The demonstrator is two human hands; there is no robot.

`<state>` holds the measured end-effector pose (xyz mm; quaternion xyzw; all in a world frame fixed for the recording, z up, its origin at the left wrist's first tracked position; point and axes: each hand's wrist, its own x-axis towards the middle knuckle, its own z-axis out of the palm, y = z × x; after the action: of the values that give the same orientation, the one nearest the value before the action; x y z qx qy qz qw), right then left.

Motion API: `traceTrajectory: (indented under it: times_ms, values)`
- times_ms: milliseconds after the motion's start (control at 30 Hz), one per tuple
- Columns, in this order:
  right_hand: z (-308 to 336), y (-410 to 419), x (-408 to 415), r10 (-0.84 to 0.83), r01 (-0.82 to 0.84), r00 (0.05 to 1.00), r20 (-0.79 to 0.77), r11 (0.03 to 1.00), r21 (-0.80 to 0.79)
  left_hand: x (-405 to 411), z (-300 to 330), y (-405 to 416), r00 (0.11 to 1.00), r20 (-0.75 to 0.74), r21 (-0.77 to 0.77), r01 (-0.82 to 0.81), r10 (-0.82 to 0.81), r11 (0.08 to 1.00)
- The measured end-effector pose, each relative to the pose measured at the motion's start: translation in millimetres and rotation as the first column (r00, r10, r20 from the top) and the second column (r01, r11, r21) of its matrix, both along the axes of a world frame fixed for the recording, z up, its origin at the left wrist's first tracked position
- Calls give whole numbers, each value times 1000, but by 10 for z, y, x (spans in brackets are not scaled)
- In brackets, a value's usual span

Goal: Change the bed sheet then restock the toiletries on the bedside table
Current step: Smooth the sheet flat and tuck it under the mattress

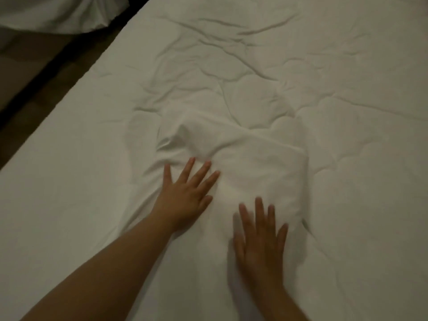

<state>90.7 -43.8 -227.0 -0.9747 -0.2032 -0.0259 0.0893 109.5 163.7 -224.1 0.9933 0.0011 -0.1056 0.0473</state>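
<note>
A white bed sheet point(266, 77) covers the mattress and fills most of the head view, creased across its middle and far part. A raised, folded bulge of white sheet point(243, 154) lies in front of me. My left hand point(185, 193) presses flat on the left side of that bulge with fingers spread and straight. My right hand point(261, 237) lies flat on the cloth just right of it, fingers straight, slightly blurred. Neither hand holds anything.
The bed's left edge point(76, 79) runs diagonally from upper middle to left. Beyond it is a dark strip and brown floor point(27, 61). A heap of white linen point(58, 12) lies at the top left corner.
</note>
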Motion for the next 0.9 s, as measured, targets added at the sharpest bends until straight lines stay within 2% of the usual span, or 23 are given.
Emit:
traceTrajectory:
  times_ms: [67, 133, 233, 300, 367, 433, 500, 533, 667, 733, 833, 867, 900]
  values:
    - [-52, 182, 568, -76, 72, 995, -59, 995, -63, 289, -5, 132, 999, 34, -7, 31, -31, 999]
    - [-105, 262, 951, -93, 77, 987, -132, 990, -118, 599, -27, 310, 998, 40, 36, 40, -42, 999]
    - [-134, 135, 1322, -116, 93, 985, -130, 981, -172, 991, -84, 741, 983, -50, 19, -177, 178, 984]
    - [-111, -41, 1523, -227, 198, 961, -155, 964, -177, 1112, -107, 979, 950, -120, -33, -294, 288, 955]
    - [-39, -166, 1695, -349, 328, 917, -193, 935, -133, 1171, -95, 1090, 945, -129, -85, -314, 302, 946]
    - [43, -172, 1780, -404, 401, 889, -216, 914, -60, 1165, -55, 1093, 920, -49, -201, -390, 388, 899]
    - [80, -104, 1806, -436, 462, 869, -232, 884, 68, 1148, 9, 1042, 839, 35, -405, -485, 544, 775]
    - [77, -64, 1809, -455, 493, 856, -246, 861, 122, 1134, 47, 1011, 809, 29, -465, -509, 588, 724]
    - [19, -25, 1810, -497, 525, 834, -239, 849, 65, 1152, 82, 961, 782, -137, -479, -589, 608, 650]
    - [49, -29, 1795, -468, 507, 845, -259, 855, 110, 1204, 148, 988, 736, -241, -590, -629, 633, 506]
    - [103, -45, 1590, -433, 506, 853, -292, 824, 254, 1219, 202, 1051, 690, -448, -750, -636, 568, 181]
    - [109, -71, 1499, -448, 537, 836, -315, 784, 310, 1204, 199, 1060, 678, -467, -763, -633, 568, 128]
    - [123, -108, 1407, -469, 585, 806, -362, 726, 361, 1189, 171, 1069, 661, -462, -759, -639, 591, 121]
